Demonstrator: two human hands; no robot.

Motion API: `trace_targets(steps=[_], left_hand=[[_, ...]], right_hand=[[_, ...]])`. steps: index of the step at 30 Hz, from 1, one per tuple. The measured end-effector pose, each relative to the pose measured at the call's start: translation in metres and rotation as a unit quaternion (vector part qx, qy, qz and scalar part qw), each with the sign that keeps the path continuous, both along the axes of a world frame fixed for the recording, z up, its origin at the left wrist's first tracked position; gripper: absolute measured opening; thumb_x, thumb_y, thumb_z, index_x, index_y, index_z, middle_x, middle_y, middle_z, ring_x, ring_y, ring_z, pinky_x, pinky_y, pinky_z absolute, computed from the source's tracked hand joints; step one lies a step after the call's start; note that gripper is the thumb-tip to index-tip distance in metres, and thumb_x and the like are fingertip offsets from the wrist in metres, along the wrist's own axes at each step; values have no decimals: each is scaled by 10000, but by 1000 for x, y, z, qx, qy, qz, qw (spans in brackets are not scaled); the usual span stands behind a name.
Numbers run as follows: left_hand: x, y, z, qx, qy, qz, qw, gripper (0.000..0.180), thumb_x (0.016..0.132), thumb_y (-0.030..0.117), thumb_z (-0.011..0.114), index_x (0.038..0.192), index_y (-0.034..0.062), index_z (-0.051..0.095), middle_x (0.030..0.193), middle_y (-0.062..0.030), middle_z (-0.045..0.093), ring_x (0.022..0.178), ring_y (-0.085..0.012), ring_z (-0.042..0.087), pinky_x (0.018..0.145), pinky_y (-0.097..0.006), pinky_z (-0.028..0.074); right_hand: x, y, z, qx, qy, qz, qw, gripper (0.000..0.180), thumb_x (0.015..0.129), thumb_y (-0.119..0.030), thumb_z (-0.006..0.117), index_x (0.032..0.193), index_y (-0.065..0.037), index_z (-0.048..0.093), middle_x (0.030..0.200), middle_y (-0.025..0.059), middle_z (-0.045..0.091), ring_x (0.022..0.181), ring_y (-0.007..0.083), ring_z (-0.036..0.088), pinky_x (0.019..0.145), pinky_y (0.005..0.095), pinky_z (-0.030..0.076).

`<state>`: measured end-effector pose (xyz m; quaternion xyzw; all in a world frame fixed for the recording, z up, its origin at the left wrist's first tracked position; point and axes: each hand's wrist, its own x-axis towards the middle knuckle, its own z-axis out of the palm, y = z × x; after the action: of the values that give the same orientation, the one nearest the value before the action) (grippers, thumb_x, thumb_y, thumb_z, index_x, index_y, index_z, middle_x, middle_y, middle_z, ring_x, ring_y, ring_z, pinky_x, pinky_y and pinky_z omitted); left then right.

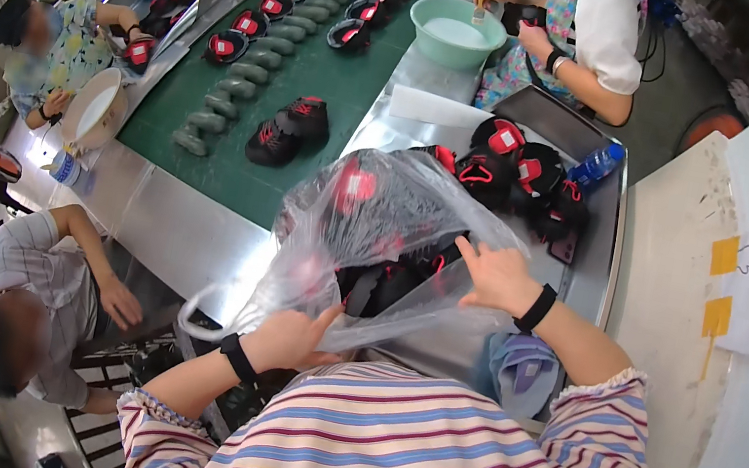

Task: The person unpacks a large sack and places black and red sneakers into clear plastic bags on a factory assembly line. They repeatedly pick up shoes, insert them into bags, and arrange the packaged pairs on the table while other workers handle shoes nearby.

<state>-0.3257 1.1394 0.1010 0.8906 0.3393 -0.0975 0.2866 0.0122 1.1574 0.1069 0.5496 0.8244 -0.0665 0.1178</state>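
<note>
A large clear plastic bag (306, 222) stands in front of me with its mouth spread wide. Black shoe uppers with red trim (385, 286) show inside it and through its film. My left hand (288, 337) is closed on the near left part of the bag's rim, with its thumb pointing up. On the right side of the mouth, my right hand (499, 278) grips the film, its index finger stretched out to the left. The lower fingers of both hands are partly hidden.
Beyond the bag, black-and-red shoe uppers (536, 167) lie in a metal tray beside a blue-capped bottle (599, 163). A pair of black shoes (288, 131) and rows of grey lasts (248, 71) stand on the green belt (322, 75). Co-workers sit around, one near a green basin (423, 17).
</note>
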Motion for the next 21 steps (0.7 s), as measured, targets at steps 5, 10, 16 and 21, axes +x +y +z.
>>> trace_targets(steps=[5,10,16,21], left_hand=[[-35,-24,-32,137,141,-131,972,298,713,286,585,912,66,616,1032,-156,571,966,-278,543,710,-362,466],[-58,-50,-85,29,105,-110,988,196,714,169,534,846,52,619,983,-118,587,996,-263,547,823,-377,439],[-64,16,-75,-102,-50,159,981,353,799,304,601,1040,50,560,913,-160,626,881,-285,599,767,-376,465],[-37,43,-58,137,-97,172,971,527,744,374,644,1163,84,511,1300,-213,370,1131,-408,424,839,-473,428]], right_hand=[[-5,0,5,15,-43,-7,999,1142,463,-420,819,1373,-83,217,1162,170,458,773,311,597,628,400,467],[64,0,-81,107,-24,-18,994,1056,525,-427,794,1364,-90,249,1237,135,440,976,276,550,758,398,455],[73,8,-167,-169,39,-105,979,312,752,-285,522,895,-41,656,851,218,622,853,375,594,771,439,461],[58,64,-90,-66,104,-116,986,205,696,-197,521,784,-87,670,756,187,623,730,364,606,651,446,479]])
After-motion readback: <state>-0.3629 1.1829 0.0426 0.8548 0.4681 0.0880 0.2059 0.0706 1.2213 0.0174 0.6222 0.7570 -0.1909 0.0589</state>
